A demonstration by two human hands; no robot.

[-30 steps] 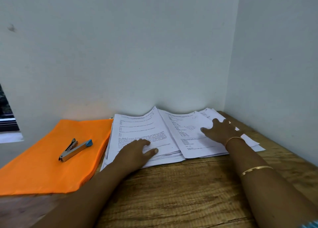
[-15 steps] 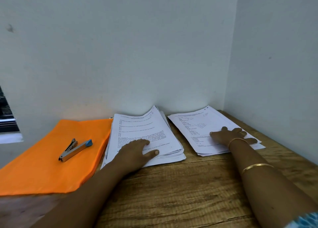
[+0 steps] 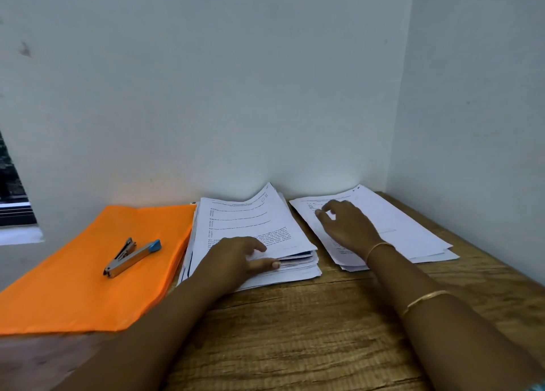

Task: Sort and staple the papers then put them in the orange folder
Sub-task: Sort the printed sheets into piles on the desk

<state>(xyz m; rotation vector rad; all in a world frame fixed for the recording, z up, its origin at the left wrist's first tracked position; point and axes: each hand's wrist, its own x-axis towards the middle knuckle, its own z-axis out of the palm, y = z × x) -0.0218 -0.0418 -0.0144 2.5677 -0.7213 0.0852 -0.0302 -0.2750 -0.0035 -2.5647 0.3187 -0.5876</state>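
Observation:
A thick stack of printed papers (image 3: 250,218) lies in the middle of the wooden table (image 3: 295,331). My left hand (image 3: 233,259) rests on its near part, fingers on top and thumb against the front edge, where the top sheets sit slightly raised. A thinner pile of papers (image 3: 404,228) lies to the right. My right hand (image 3: 349,228) is over that pile's left part with loosely bent fingers and holds nothing. The orange folder (image 3: 82,278) lies flat at the left, touching the thick stack. A silver stapler (image 3: 132,256) with a blue tip lies on the folder.
White walls close off the table at the back and at the right, forming a corner behind the thinner pile. A window edge (image 3: 11,202) shows at far left. Bare wood runs along the table's near side between my forearms.
My right hand has slid a sheet off the thick stack onto the right pile, then moved back left over that pile. My left hand stayed on the thick stack.

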